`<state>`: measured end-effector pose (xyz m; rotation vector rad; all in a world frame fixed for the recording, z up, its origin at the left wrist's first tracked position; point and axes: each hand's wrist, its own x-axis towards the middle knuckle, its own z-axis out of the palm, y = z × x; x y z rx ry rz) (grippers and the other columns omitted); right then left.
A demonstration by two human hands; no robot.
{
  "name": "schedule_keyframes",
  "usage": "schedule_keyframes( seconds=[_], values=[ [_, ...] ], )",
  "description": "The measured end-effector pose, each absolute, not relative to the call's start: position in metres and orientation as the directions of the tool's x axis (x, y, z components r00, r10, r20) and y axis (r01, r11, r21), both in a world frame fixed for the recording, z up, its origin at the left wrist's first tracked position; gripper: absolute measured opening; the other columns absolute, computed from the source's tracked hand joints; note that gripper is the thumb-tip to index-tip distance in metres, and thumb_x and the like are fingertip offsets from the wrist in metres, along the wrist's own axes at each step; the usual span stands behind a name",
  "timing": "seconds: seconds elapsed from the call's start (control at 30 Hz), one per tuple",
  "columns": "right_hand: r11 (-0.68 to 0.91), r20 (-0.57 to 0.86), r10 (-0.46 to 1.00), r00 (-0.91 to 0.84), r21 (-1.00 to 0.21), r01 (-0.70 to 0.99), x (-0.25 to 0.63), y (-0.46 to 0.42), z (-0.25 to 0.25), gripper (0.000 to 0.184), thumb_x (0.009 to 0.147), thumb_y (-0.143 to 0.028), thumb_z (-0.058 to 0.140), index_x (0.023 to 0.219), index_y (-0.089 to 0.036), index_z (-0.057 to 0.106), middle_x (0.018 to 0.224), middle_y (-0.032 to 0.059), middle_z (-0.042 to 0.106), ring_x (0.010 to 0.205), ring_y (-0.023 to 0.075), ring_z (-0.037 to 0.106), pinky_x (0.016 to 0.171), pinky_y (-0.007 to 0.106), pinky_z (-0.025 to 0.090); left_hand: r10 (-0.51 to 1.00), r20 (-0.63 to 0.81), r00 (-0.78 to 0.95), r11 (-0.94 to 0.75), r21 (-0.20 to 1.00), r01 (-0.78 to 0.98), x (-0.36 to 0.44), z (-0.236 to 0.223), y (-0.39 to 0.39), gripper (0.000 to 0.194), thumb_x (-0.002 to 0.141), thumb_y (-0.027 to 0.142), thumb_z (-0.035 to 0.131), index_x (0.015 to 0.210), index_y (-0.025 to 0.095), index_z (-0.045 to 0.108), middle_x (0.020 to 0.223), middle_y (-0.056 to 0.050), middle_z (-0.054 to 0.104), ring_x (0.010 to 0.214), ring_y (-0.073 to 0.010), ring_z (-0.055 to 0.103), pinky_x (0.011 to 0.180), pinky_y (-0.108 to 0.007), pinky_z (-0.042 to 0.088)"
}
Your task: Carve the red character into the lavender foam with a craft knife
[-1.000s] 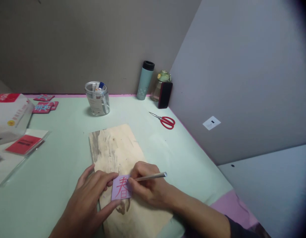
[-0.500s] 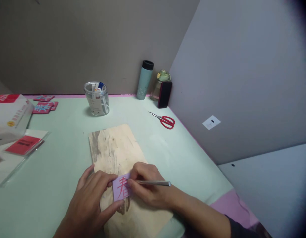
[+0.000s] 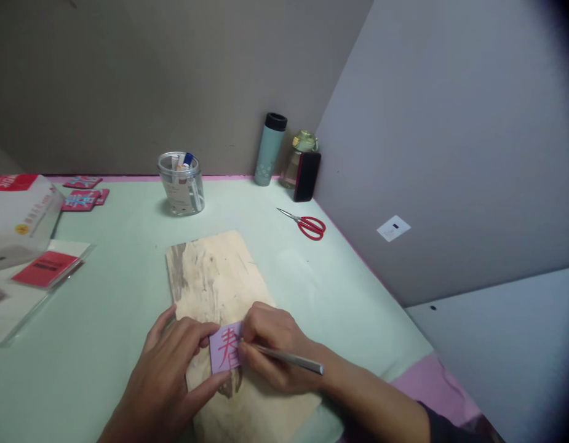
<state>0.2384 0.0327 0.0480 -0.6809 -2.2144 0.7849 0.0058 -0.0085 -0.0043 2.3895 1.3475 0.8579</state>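
Note:
A small purple square piece (image 3: 226, 351) bearing a red Chinese character lies on the wooden board (image 3: 219, 271). My left hand (image 3: 173, 363) grips it by its left side, thumb at the lower edge and forefinger at the upper one. Pinched in my right hand (image 3: 277, 347) is a slim silver pen-like tool (image 3: 293, 359). Its tip end meets the right part of the character, where my fingers partly cover it, so I cannot tell what kind of point it has. The right edge of the square is hidden behind those fingers.
Red-handled scissors (image 3: 309, 226) lie beyond the board. Further back stand a clear pen jar (image 3: 181, 194), a teal tumbler (image 3: 269, 151), a green bottle (image 3: 291, 166) and a phone (image 3: 307, 177). Leftward are a white bag (image 3: 21, 215), a red packet (image 3: 47, 269) and several pink carved pieces (image 3: 80, 200).
The back end of the silver tool has swung down and slightly right, and its tip has shifted a little lower on the character. My left hand keeps its hold.

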Motion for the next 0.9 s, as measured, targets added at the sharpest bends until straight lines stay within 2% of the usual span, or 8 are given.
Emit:
schedule_keyframes(
  seconds=[0.13,0.33,0.57,0.9],
  values=[
    [0.646,0.411,0.657,-0.632,-0.739,0.192,0.2390,0.0310,0.0475,0.016,0.093,-0.019,0.052,0.081,-0.024,0.043,0.074,0.0011,0.057,0.067,0.0153,0.053,0.064,0.028,0.045,0.852,0.346,0.392,-0.521,0.500,0.692,0.0061,-0.0017,-0.0087,0.042,0.089,0.051,0.075,0.117,0.025,0.056,0.093,0.003,0.067,0.085,-0.0225,0.069,0.119,-0.059,0.025],
    [0.572,0.394,0.758,-0.520,-0.785,0.239,0.2410,0.0313,0.0456,0.016,0.090,-0.017,0.053,0.078,-0.023,0.043,0.072,-0.0005,0.053,0.064,0.0139,0.050,0.060,0.028,0.039,0.836,0.363,0.411,-0.546,0.478,0.688,0.0050,-0.0043,-0.0057,0.044,0.088,0.048,0.076,0.119,0.025,0.055,0.093,0.004,0.066,0.082,-0.0216,0.069,0.117,-0.059,0.025],
    [0.505,0.310,0.790,-0.529,-0.817,0.277,0.2399,0.0316,0.0505,0.017,0.090,-0.018,0.054,0.077,-0.023,0.045,0.071,-0.0019,0.051,0.062,0.0128,0.047,0.059,0.028,0.038,0.837,0.368,0.405,-0.544,0.475,0.692,0.0061,-0.0060,-0.0069,0.044,0.089,0.048,0.075,0.119,0.025,0.054,0.092,0.004,0.065,0.082,-0.0214,0.068,0.118,-0.058,0.024],
    [0.503,0.284,0.778,-0.560,-0.816,0.286,0.2390,0.0325,0.0508,0.017,0.092,-0.019,0.053,0.078,-0.023,0.044,0.073,-0.0017,0.051,0.064,0.0132,0.047,0.061,0.028,0.038,0.837,0.367,0.406,-0.543,0.475,0.692,0.0067,-0.0069,-0.0065,0.046,0.088,0.052,0.076,0.119,0.026,0.053,0.092,0.004,0.066,0.081,-0.0215,0.069,0.118,-0.058,0.023]
  ],
)
